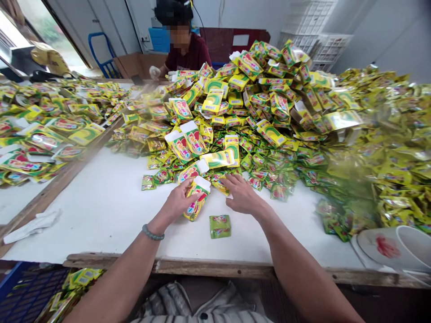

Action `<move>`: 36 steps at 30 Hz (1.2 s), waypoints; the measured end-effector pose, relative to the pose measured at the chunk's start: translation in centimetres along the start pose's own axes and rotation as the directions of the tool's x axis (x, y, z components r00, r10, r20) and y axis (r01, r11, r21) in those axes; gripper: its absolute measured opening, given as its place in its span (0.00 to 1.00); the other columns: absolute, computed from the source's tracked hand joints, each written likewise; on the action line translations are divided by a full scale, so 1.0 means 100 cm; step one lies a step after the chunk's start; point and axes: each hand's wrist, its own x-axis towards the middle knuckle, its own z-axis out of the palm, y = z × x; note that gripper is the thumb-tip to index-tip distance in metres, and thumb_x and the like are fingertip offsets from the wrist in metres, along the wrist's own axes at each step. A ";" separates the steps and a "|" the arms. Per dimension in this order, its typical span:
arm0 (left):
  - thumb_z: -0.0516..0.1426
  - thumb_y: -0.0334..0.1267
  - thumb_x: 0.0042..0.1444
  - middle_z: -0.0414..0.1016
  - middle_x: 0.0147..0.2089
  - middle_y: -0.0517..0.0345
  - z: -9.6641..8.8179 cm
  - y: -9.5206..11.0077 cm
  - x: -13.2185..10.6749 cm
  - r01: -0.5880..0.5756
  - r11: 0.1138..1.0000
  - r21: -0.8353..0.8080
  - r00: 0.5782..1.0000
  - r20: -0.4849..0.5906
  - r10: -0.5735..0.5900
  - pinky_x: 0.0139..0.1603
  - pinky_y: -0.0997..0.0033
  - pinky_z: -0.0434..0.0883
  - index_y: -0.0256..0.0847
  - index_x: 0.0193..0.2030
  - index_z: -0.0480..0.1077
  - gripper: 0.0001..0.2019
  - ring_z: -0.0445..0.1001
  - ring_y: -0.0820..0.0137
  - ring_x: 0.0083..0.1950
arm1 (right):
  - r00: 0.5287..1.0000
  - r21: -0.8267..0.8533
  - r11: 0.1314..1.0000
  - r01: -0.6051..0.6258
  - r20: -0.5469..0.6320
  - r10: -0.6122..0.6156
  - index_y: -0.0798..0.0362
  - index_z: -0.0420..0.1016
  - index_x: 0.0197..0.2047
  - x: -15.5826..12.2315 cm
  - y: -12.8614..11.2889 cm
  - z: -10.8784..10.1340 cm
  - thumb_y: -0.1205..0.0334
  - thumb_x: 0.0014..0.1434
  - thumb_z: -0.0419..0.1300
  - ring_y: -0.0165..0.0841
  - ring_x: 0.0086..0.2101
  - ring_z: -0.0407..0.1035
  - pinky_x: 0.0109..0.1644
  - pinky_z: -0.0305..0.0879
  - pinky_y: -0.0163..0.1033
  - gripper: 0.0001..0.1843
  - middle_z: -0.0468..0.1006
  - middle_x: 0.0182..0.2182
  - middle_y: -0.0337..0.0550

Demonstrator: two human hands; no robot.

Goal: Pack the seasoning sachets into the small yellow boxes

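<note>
My left hand (180,202) is closed around a yellow cardboard box (197,199) with its white flap open, held just above the white table (101,211). My right hand (242,195) lies beside it, palm down, fingers reaching onto a small sachet (222,185) at the edge of the pile. One green sachet (220,225) lies alone on the table below both hands. A huge heap of yellow boxes and green sachets (256,112) rises right behind my hands.
A person in a dark red shirt (188,54) sits at the far side of the table. More packets cover the left table (50,121). A white bowl (400,249) stands at the right front edge. A blue crate (30,291) sits below left.
</note>
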 end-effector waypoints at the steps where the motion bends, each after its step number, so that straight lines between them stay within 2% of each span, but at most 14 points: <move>1: 0.69 0.47 0.45 0.82 0.47 0.48 0.000 -0.001 0.000 0.003 1.000 0.012 1.000 0.012 -0.003 0.43 0.62 0.75 0.40 0.61 0.65 0.37 0.81 0.58 0.42 | 0.999 0.008 1.000 0.028 -0.016 -0.028 0.57 0.66 0.65 0.001 -0.003 0.003 0.70 0.55 0.60 0.50 0.61 0.59 0.60 0.62 0.54 0.33 0.67 0.63 0.58; 4: 0.69 0.47 0.45 0.82 0.36 0.55 -0.002 0.000 -0.001 0.025 1.000 0.016 1.000 -0.003 -0.025 0.34 0.66 0.74 0.41 0.58 0.66 0.34 0.80 0.61 0.33 | 0.987 0.088 0.990 0.112 -0.123 -0.101 0.56 0.75 0.56 0.005 -0.011 0.010 0.73 0.58 0.55 0.43 0.53 0.69 0.57 0.66 0.49 0.23 0.75 0.54 0.55; 6: 0.69 0.47 0.44 0.81 0.33 0.57 -0.004 0.002 -0.001 0.021 1.000 0.011 0.999 -0.025 -0.021 0.31 0.68 0.73 0.42 0.54 0.68 0.31 0.78 0.63 0.30 | 0.969 0.186 0.973 0.134 -0.230 -0.090 0.54 0.78 0.51 0.007 -0.009 0.010 0.73 0.59 0.54 0.41 0.52 0.70 0.55 0.68 0.46 0.20 0.75 0.55 0.53; 8: 0.70 0.47 0.43 0.81 0.32 0.58 -0.006 0.003 -0.002 0.008 1.000 0.008 1.000 -0.030 -0.007 0.31 0.68 0.72 0.42 0.51 0.70 0.28 0.78 0.63 0.30 | 0.948 0.303 0.943 0.137 -0.317 -0.036 0.52 0.79 0.48 0.008 -0.004 0.005 0.72 0.60 0.54 0.39 0.49 0.72 0.51 0.69 0.43 0.17 0.76 0.53 0.51; 11: 0.70 0.48 0.42 0.81 0.33 0.57 -0.007 0.005 -0.003 -0.015 0.999 0.033 0.999 -0.030 0.016 0.32 0.68 0.73 0.43 0.48 0.74 0.26 0.79 0.62 0.33 | 0.947 0.524 0.851 0.030 -0.288 0.144 0.53 0.79 0.45 0.007 0.002 -0.006 0.64 0.60 0.57 0.36 0.35 0.73 0.39 0.67 0.39 0.12 0.80 0.33 0.44; 13: 0.70 0.48 0.41 0.82 0.35 0.55 -0.004 0.007 -0.005 -0.029 0.998 0.049 0.999 -0.026 0.030 0.34 0.67 0.74 0.42 0.48 0.76 0.26 0.79 0.61 0.35 | 0.947 0.728 0.685 -0.028 -0.201 0.252 0.54 0.76 0.45 0.007 0.000 -0.011 0.57 0.58 0.60 0.35 0.28 0.71 0.34 0.64 0.38 0.13 0.76 0.25 0.39; 16: 0.70 0.50 0.43 0.83 0.43 0.51 0.002 0.012 -0.007 -0.032 0.999 -0.009 0.999 0.014 0.032 0.41 0.62 0.76 0.40 0.51 0.75 0.29 0.80 0.59 0.40 | 0.963 0.943 0.331 0.007 -0.096 0.253 0.53 0.71 0.43 0.009 -0.011 -0.009 0.49 0.52 0.65 0.33 0.26 0.70 0.34 0.65 0.38 0.20 0.75 0.23 0.36; 17: 0.69 0.50 0.44 0.82 0.46 0.49 0.003 0.014 -0.008 -0.030 0.999 -0.038 0.999 0.029 0.031 0.43 0.61 0.76 0.39 0.53 0.74 0.30 0.80 0.58 0.42 | 0.971 0.966 0.257 0.006 -0.067 0.228 0.53 0.71 0.41 0.011 -0.014 -0.007 0.47 0.49 0.67 0.33 0.26 0.70 0.35 0.66 0.38 0.22 0.75 0.23 0.36; 19: 0.69 0.50 0.45 0.81 0.50 0.46 0.006 0.017 -0.008 -0.024 0.997 -0.074 0.998 0.049 0.028 0.47 0.58 0.76 0.37 0.55 0.73 0.32 0.80 0.57 0.46 | 0.981 0.979 0.202 -0.025 -0.015 0.191 0.53 0.71 0.39 0.013 -0.020 -0.003 0.47 0.44 0.71 0.32 0.26 0.69 0.35 0.67 0.39 0.24 0.74 0.23 0.36; 23: 0.69 0.50 0.46 0.80 0.53 0.46 0.007 0.018 -0.009 -0.012 0.996 -0.090 0.995 0.097 0.021 0.49 0.57 0.76 0.38 0.56 0.73 0.32 0.79 0.55 0.50 | 0.969 0.982 0.181 -0.053 0.007 0.247 0.53 0.72 0.37 0.014 -0.022 0.001 0.46 0.41 0.73 0.31 0.25 0.67 0.33 0.65 0.38 0.26 0.74 0.23 0.35; 27: 0.71 0.48 0.44 0.81 0.51 0.47 0.008 0.016 -0.010 0.016 0.995 -0.101 0.990 0.144 -0.001 0.49 0.57 0.76 0.39 0.51 0.76 0.27 0.79 0.54 0.51 | 0.954 0.983 0.183 -0.028 -0.028 0.298 0.52 0.70 0.35 0.014 -0.023 -0.001 0.45 0.40 0.73 0.29 0.23 0.64 0.29 0.62 0.36 0.26 0.71 0.21 0.33; 29: 0.71 0.47 0.44 0.82 0.47 0.48 0.009 0.016 -0.010 0.035 0.989 -0.143 0.992 0.121 -0.017 0.50 0.57 0.76 0.38 0.51 0.75 0.28 0.80 0.56 0.48 | 0.951 0.973 0.229 -0.020 -0.052 0.304 0.52 0.70 0.34 0.013 -0.023 -0.001 0.45 0.41 0.72 0.29 0.23 0.64 0.28 0.61 0.35 0.25 0.70 0.21 0.33; 32: 0.71 0.48 0.43 0.83 0.42 0.49 0.008 0.018 -0.008 0.039 0.975 -0.220 0.997 0.072 -0.024 0.47 0.58 0.77 0.37 0.55 0.72 0.33 0.82 0.59 0.41 | 0.947 0.935 0.353 -0.023 -0.093 0.308 0.52 0.72 0.33 0.011 -0.021 -0.001 0.44 0.46 0.68 0.31 0.26 0.65 0.29 0.61 0.35 0.21 0.71 0.22 0.35; 36: 0.72 0.49 0.42 0.83 0.40 0.49 0.008 0.019 -0.008 0.032 0.965 -0.261 0.998 0.065 -0.015 0.47 0.57 0.77 0.36 0.55 0.71 0.35 0.82 0.59 0.40 | 0.932 0.883 0.467 -0.040 -0.136 0.336 0.52 0.73 0.32 0.010 -0.017 0.001 0.43 0.49 0.66 0.31 0.26 0.64 0.29 0.59 0.35 0.19 0.71 0.23 0.36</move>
